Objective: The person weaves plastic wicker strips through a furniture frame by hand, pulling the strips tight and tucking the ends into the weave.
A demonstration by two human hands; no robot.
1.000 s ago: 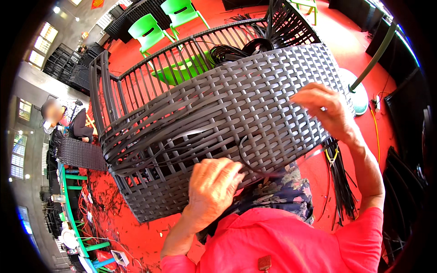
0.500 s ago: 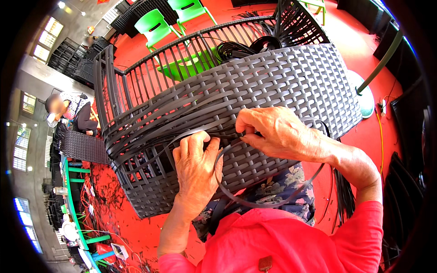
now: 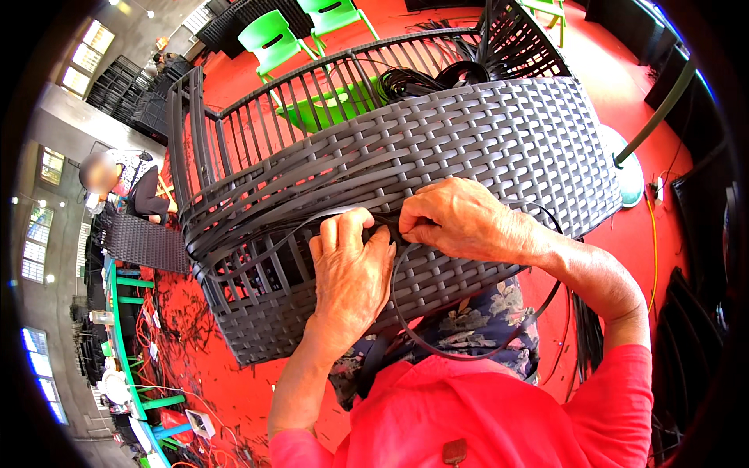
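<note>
A large dark grey woven furniture piece (image 3: 468, 132) of flat plastic strips lies across in front of me. Its right part is closely woven; toward the left, loose strips (image 3: 257, 203) run over bare frame bars. My left hand (image 3: 351, 269) rests at the edge of the weave, fingers bent and closed around a weaving strip. Just right of it, my right hand (image 3: 460, 221) pinches a strip at the same spot, thumb against forefinger. A strip loop (image 3: 460, 356) hangs from between the hands over my lap. The fingertips partly hide where the strip enters the weave.
A coil of black strips (image 3: 413, 82) lies inside the frame, beside a green chair (image 3: 335, 105). More green chairs (image 3: 269, 39) stand beyond. At left, another person (image 3: 129, 183) sits by a woven panel (image 3: 144, 242). A round pale base with a pole (image 3: 624, 168) is at right.
My left hand has slid right and slightly up, closer to the right hand. My right hand has shifted a little left. The hanging loop has moved slightly right.
</note>
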